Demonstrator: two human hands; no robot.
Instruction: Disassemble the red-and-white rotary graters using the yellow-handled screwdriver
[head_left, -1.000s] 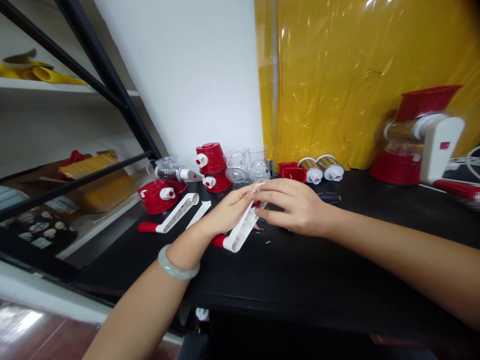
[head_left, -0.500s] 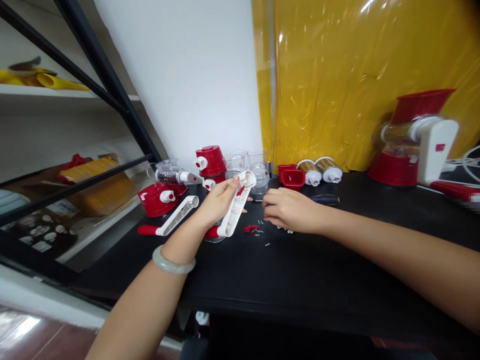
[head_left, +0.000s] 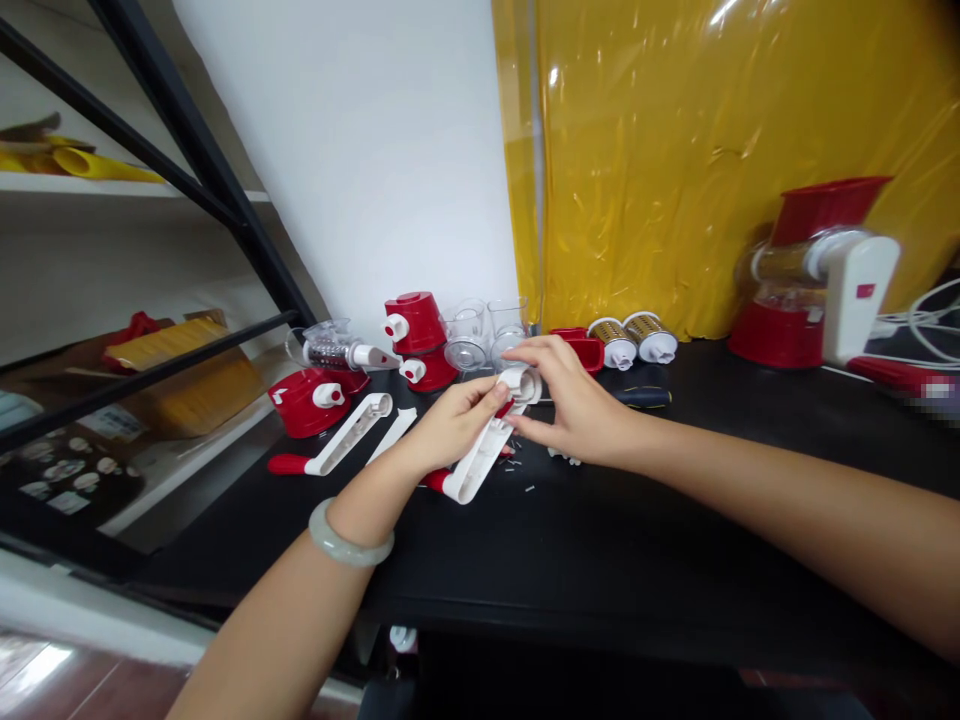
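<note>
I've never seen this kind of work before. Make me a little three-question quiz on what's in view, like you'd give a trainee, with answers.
1. Open question: what does the person's left hand hold?
2. True or false: the assembled machine stands to the right of the two metal drums.
3. Fill in the blank: a pale bangle circles the person's ____ wrist.

Key:
1. A white crank handle with a red grip.
2. True.
3. Left.
</note>
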